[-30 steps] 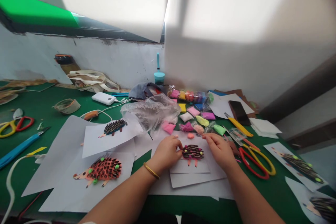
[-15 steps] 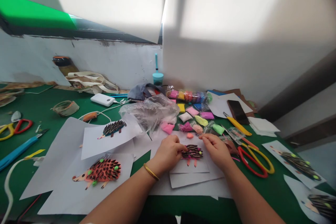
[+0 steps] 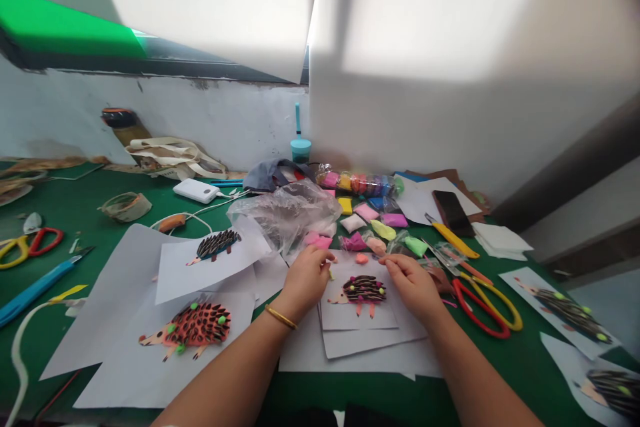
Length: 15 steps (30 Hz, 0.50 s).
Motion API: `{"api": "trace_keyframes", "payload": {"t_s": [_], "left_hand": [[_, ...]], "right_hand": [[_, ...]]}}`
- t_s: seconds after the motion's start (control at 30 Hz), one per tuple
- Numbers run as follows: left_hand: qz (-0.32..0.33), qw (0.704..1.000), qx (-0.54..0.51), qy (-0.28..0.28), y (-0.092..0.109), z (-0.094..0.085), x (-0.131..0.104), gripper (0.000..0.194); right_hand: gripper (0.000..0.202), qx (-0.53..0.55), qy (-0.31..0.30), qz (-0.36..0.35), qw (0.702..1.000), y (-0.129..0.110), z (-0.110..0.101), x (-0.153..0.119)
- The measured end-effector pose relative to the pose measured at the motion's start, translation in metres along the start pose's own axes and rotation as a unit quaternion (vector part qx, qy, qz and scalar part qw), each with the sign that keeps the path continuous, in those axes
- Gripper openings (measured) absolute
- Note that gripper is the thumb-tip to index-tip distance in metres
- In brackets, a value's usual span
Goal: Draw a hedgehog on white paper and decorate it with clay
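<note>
On a small white sheet lies a hedgehog picture [image 3: 365, 290] with dark spines, pink legs and small magenta and yellow-green dots. My left hand [image 3: 307, 280], a gold bangle on its wrist, is curled just above the sheet's left edge. A bit of yellow-green clay [image 3: 331, 275] shows at its curled fingers. My right hand [image 3: 411, 285] hovers by the picture's upper right, thumb and forefinger pinched; what is between them is too small to make out. Between the hands sits a lump of orange-pink clay [image 3: 361, 258].
Several clay packets [image 3: 384, 229] and a plastic bag [image 3: 290, 213] lie behind the hands. Red-and-yellow scissors [image 3: 487, 307], a yellow cutter [image 3: 453, 237] and a phone [image 3: 453, 212] are at right. Another hedgehog picture [image 3: 193, 327] lies at left, near a blue cutter [image 3: 43, 288].
My left hand has lifted off the hedgehog picture and moved left, uncovering its head and a yellow-green dot on its back. My right hand has stayed almost still.
</note>
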<state>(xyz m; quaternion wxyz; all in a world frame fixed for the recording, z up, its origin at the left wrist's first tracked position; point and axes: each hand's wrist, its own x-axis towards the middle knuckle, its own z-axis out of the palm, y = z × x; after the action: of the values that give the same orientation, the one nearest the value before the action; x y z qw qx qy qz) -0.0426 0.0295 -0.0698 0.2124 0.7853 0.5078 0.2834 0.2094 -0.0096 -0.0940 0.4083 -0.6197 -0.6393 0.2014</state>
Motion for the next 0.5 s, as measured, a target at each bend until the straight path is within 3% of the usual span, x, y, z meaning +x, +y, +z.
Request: {"api": "trace_keyframes", "payload": {"t_s": [0.13,0.23,0.5], "left_hand": [[0.01,0.996,0.066,-0.055,-0.003,0.001,-0.002,0.018],[0.03,0.992,0.102,-0.066,-0.003,0.003,-0.004,0.014],[0.042,0.998,0.048,0.009,0.005,-0.001,-0.003,0.017]], "right_hand": [[0.034,0.005,0.001,0.001,1.0,-0.004,-0.001,-0.001],[0.033,0.008,0.005,-0.002,1.0,-0.008,-0.001,-0.001],[0.026,-0.02,0.031,-0.06,0.998,-0.015,0.002,-0.005]]}}
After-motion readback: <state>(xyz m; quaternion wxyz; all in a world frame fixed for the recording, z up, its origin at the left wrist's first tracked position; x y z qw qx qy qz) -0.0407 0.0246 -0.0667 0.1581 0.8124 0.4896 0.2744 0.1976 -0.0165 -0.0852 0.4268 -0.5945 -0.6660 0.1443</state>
